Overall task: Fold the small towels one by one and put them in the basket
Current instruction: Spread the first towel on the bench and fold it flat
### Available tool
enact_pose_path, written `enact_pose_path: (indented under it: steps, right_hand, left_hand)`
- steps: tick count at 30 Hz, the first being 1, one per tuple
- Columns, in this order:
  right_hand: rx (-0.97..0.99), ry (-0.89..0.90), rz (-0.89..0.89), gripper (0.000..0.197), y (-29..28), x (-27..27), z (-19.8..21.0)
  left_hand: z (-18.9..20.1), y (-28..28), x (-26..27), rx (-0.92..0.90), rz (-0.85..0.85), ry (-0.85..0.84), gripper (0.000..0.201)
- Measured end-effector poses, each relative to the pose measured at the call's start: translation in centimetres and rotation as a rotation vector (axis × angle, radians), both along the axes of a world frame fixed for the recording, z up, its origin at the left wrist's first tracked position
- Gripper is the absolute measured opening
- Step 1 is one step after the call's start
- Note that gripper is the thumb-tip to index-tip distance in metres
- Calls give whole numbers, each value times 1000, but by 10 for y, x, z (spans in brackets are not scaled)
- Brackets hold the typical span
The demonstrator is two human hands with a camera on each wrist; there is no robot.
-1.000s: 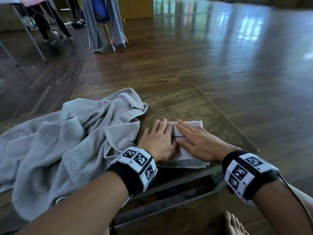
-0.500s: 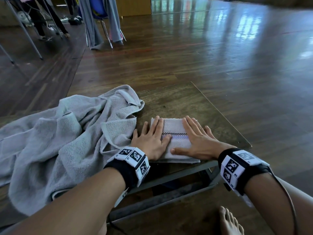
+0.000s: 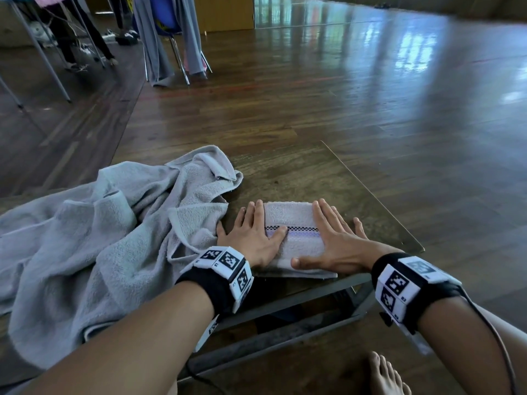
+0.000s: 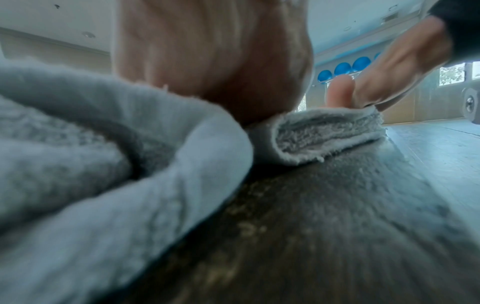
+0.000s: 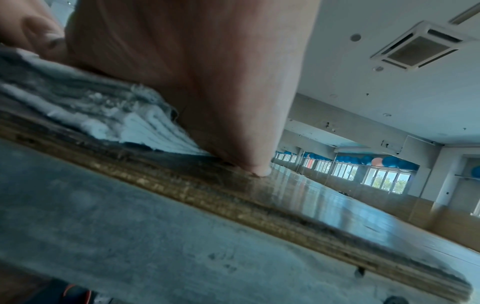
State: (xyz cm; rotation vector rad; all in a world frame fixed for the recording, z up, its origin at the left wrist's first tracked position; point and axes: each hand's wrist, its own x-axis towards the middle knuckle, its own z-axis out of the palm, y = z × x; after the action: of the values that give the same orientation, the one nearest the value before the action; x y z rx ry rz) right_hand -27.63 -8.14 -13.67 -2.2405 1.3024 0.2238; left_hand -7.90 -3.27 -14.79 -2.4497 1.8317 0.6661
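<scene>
A small white folded towel (image 3: 293,220) with a checked stripe lies near the front edge of the low wooden table (image 3: 308,172). My left hand (image 3: 253,232) lies flat on its left end, fingers straight. My right hand (image 3: 333,238) presses flat on its right end, thumb along the near edge. The left wrist view shows the folded towel's layered end (image 4: 324,135) under my palm, with my right hand (image 4: 376,82) beyond. In the right wrist view my palm (image 5: 207,82) bears down on the towel's stacked edges (image 5: 109,115). No basket is in view.
A large crumpled grey towel (image 3: 99,238) covers the table's left part and touches my left hand. The table's right corner (image 3: 410,243) sits close to my right hand. A bare foot (image 3: 385,377) rests on the floor below. Chair legs and draped cloth (image 3: 168,47) stand far back.
Both hands have slid apart from the towel's middle toward its ends, smoothing it. The towel now shows its striped middle between them.
</scene>
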Motion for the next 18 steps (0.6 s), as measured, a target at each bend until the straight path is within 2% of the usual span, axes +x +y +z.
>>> enact_pose_path:
  steps: [7, 13, 15, 16, 18]
  right_hand:
    - [28, 49, -17, 162, -6, -13, 5]
    - [18, 47, -11, 164, -7, -15, 3]
    - [13, 43, -9, 163, -8, -16, 1]
    - [7, 39, -9, 163, -9, -16, 0]
    - [-4, 35, -10, 163, -7, -17, 1]
  left_hand:
    - [1, 4, -2, 2, 66, -59, 97]
    - [14, -1, -14, -34, 112, -106, 82]
    - [20, -2, -15, -70, 148, -71, 80]
    - [25, -4, -15, -89, 178, -40, 74]
    - [33, -5, -14, -150, 241, 38, 48]
